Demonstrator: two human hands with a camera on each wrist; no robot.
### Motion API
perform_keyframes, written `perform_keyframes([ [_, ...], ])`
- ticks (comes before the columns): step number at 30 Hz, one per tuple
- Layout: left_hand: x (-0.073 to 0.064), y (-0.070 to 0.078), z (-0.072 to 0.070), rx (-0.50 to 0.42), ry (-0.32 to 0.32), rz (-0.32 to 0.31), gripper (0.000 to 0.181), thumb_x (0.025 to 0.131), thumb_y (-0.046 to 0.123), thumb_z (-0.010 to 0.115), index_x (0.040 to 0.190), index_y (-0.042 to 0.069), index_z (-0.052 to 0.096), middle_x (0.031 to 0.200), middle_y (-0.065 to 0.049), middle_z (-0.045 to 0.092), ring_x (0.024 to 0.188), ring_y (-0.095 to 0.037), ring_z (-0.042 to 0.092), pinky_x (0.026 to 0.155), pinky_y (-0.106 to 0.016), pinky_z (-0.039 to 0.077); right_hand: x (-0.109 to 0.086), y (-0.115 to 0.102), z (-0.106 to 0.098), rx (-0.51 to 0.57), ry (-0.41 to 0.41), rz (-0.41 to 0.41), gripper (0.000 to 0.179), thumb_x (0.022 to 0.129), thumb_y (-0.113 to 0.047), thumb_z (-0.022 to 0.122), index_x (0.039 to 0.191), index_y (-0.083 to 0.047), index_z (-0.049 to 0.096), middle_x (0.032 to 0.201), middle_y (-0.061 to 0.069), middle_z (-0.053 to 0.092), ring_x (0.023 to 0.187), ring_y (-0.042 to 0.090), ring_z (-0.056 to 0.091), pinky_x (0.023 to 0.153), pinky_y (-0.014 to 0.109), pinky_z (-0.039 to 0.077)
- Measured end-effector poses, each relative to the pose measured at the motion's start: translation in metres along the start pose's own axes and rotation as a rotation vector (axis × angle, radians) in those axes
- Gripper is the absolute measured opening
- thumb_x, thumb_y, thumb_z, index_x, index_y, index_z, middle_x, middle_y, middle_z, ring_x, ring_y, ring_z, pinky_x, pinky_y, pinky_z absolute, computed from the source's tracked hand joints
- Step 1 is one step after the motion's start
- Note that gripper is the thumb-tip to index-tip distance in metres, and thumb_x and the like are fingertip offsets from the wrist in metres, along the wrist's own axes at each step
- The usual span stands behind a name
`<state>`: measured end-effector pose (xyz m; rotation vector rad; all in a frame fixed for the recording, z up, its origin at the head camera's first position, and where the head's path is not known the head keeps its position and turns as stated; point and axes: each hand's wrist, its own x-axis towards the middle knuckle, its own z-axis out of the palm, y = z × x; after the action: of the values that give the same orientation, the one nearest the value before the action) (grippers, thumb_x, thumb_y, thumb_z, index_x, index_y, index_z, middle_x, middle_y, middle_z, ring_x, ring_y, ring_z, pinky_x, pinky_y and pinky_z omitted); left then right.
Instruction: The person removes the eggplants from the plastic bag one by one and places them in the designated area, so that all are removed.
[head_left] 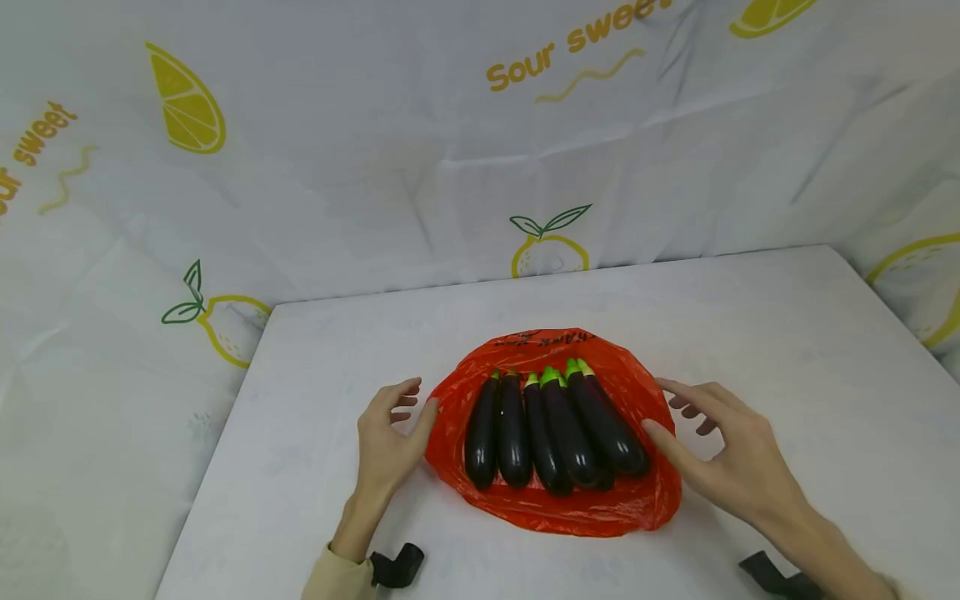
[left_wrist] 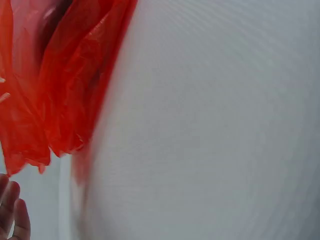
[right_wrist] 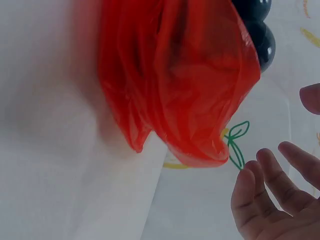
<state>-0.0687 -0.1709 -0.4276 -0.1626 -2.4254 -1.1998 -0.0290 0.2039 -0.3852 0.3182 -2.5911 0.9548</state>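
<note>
Several dark purple eggplants [head_left: 547, 433] with green stem ends lie side by side in an opened red plastic bag [head_left: 555, 512] on the table. The bag's rim is spread out round them. At its left side is my left hand [head_left: 390, 437], fingers relaxed and thumb tip right at the bag's edge. My right hand [head_left: 735, 450] stands at the opposite side, fingers spread and thumb near the rim, holding nothing. In the right wrist view the bag [right_wrist: 200, 100] bulges beside the fingers [right_wrist: 275, 175], apart from them. The left wrist view shows only some fingertips [left_wrist: 10, 205] below the bag.
The white table [head_left: 337, 350] reaches back to a white cloth [head_left: 337, 167] printed with lemons and lettering, which hangs behind and along the sides. Black straps [head_left: 397, 567] show at both wrists.
</note>
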Motion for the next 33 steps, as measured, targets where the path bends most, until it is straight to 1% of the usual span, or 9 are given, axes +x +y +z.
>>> perform_keyframes([
  [2,0.001,-0.004,0.002,-0.035,0.018,-0.022,0.032,0.087,0.013,0.077,0.116,-0.001,0.072,0.104,-0.019,0.074,0.087,-0.029,0.071,0.074,-0.046,0.062,0.0,-0.003,0.002,0.037,-0.002,-0.004,0.058,0.073,-0.012,0.09,0.127,-0.014,0.07,0.096,0.001,0.071,0.086,-0.001,0.052,0.064,0.017,0.05],
  [7,0.003,-0.013,0.009,-0.151,0.028,-0.091,0.027,0.086,0.011,0.08,0.111,0.0,0.075,0.1,-0.016,0.074,0.083,-0.016,0.068,0.076,-0.026,0.06,0.0,-0.011,0.008,0.078,-0.016,-0.033,0.054,0.071,-0.01,0.091,0.122,-0.011,0.073,0.096,0.001,0.071,0.082,0.004,0.056,0.067,0.014,0.051],
  [10,0.004,-0.018,0.014,-0.232,0.038,-0.11,0.026,0.085,0.007,0.081,0.109,-0.001,0.075,0.097,-0.018,0.073,0.082,-0.008,0.064,0.075,-0.017,0.057,0.0,-0.015,0.011,0.083,-0.028,-0.041,0.053,0.07,-0.012,0.092,0.12,-0.01,0.074,0.1,0.002,0.072,0.083,0.006,0.058,0.069,0.016,0.054],
  [13,0.004,-0.023,0.018,-0.284,0.059,-0.097,0.025,0.083,0.001,0.081,0.107,-0.004,0.075,0.095,-0.022,0.071,0.081,-0.004,0.062,0.074,-0.013,0.055,-0.001,-0.018,0.012,0.087,-0.037,-0.036,0.053,0.071,-0.014,0.092,0.121,-0.01,0.074,0.103,0.002,0.072,0.086,0.007,0.059,0.07,0.017,0.056],
  [16,0.004,-0.026,0.022,-0.301,0.076,-0.076,0.024,0.081,-0.006,0.079,0.104,-0.009,0.074,0.091,-0.025,0.069,0.079,-0.002,0.06,0.073,-0.012,0.054,-0.001,-0.021,0.014,0.095,-0.039,-0.032,0.052,0.071,-0.014,0.092,0.12,-0.01,0.074,0.103,0.001,0.071,0.086,0.007,0.059,0.071,0.017,0.056],
  [17,0.004,-0.023,0.021,-0.311,0.077,-0.062,0.023,0.08,-0.008,0.078,0.103,-0.011,0.073,0.09,-0.026,0.068,0.078,-0.003,0.06,0.072,-0.012,0.054,-0.001,-0.022,0.014,0.096,-0.038,-0.031,0.052,0.072,-0.015,0.092,0.12,-0.01,0.074,0.102,0.0,0.07,0.085,0.006,0.059,0.071,0.017,0.055],
  [20,0.003,-0.027,0.023,-0.34,0.075,-0.017,0.022,0.079,-0.011,0.078,0.101,-0.01,0.074,0.088,-0.024,0.068,0.076,-0.002,0.06,0.072,-0.011,0.053,-0.002,-0.023,0.016,0.102,-0.03,-0.033,0.05,0.071,-0.014,0.092,0.119,-0.01,0.075,0.101,0.0,0.07,0.084,0.006,0.058,0.071,0.016,0.054],
  [25,0.0,-0.041,0.027,-0.387,0.077,0.055,0.02,0.08,-0.011,0.078,0.099,-0.005,0.075,0.087,-0.022,0.068,0.076,-0.002,0.06,0.071,-0.01,0.053,-0.002,-0.025,0.017,0.101,-0.035,-0.021,0.049,0.071,-0.016,0.092,0.117,-0.009,0.076,0.101,0.001,0.069,0.083,0.007,0.058,0.069,0.02,0.056],
  [33,-0.003,-0.047,0.03,-0.397,0.064,0.051,0.015,0.083,-0.008,0.076,0.097,-0.001,0.077,0.084,-0.019,0.068,0.075,-0.004,0.06,0.07,-0.011,0.054,-0.003,-0.026,0.019,0.081,-0.052,0.003,0.052,0.07,-0.021,0.094,0.117,-0.008,0.076,0.104,0.003,0.069,0.088,0.017,0.063,0.072,0.024,0.06],
])
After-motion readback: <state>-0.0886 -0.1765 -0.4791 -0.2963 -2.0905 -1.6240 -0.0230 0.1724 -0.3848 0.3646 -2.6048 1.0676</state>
